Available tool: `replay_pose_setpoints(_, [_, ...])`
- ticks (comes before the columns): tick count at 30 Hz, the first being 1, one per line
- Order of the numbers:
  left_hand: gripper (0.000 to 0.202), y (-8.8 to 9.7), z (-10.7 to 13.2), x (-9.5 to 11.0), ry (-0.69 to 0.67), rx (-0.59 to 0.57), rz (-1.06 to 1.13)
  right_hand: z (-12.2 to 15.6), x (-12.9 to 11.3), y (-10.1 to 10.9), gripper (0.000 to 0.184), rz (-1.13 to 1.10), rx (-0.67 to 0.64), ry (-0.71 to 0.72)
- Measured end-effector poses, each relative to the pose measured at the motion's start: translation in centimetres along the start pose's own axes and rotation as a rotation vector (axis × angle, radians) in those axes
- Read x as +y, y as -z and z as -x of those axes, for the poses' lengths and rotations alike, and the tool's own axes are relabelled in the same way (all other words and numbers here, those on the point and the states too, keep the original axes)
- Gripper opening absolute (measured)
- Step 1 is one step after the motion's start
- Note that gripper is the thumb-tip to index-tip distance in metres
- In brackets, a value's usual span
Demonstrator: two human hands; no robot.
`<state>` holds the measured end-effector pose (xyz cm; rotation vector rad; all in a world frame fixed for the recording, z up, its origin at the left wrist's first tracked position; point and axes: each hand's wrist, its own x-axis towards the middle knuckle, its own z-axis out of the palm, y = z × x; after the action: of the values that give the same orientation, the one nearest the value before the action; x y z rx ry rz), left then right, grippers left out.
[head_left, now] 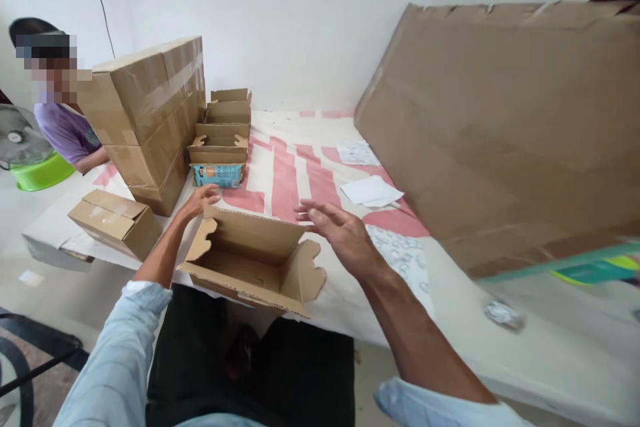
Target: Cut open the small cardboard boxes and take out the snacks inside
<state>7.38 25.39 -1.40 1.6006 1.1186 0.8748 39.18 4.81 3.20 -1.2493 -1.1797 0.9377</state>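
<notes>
An unlidded cardboard box [250,267] stands at the table's near edge, its flaps raised and nothing visible inside. Just past its far left corner is my left hand [199,200], fingers loosely bent and holding nothing that I can see. Close ahead of those fingers, a blue printed packet [217,175] leans at the near end of a row of open cardboard boxes [225,111]. My right hand [340,233] hovers by the box's far right corner, fingers stretched out and apart, with nothing in them.
Taped cartons [150,113] are stacked at the left, with a closed carton [117,220] in front. A large cardboard sheet [510,127] leans at the right. White papers [373,191] and a crumpled clear item [503,313] lie on the table. A person [70,127] sits behind the stack.
</notes>
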Motion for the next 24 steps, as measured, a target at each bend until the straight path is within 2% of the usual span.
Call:
replay_pose_setpoints(5, [0.070,1.8,10.3,1.1,-0.042,-0.026,0.206,6.1,-1.0,-0.8,0.065,0.085,-0.014,-0.028])
replay_pose_setpoints(8, [0.080,1.9,15.5,1.7,-0.080,-0.111,0.439,7.8,-1.4,-2.1,0.065,0.102,-0.031,-0.042])
replay_pose_setpoints(12, [0.098,1.3,20.6,2.5,-0.137,-0.081,0.432,8.7,-2.5,-3.4,0.054,0.099,0.003,0.016])
replay_pose_setpoints(14, [0.105,1.3,22.4,2.5,-0.159,-0.076,0.430,8.8,-2.7,-3.8,0.049,0.090,0.019,0.024])
replay_pose_setpoints(17, [0.121,1.6,23.8,1.8,-0.162,-0.140,0.436,8.5,-2.3,-4.0,0.049,0.043,0.058,-0.034])
replay_pose_setpoints(21, [0.136,1.8,23.7,0.5,-0.082,-0.241,0.305,7.6,-0.8,-3.4,0.054,-0.174,0.076,-0.172])
replay_pose_setpoints(24, [0.138,1.0,23.2,0.0,-0.069,-0.267,0.230,7.4,1.1,-2.0,0.053,-0.271,0.074,-0.226])
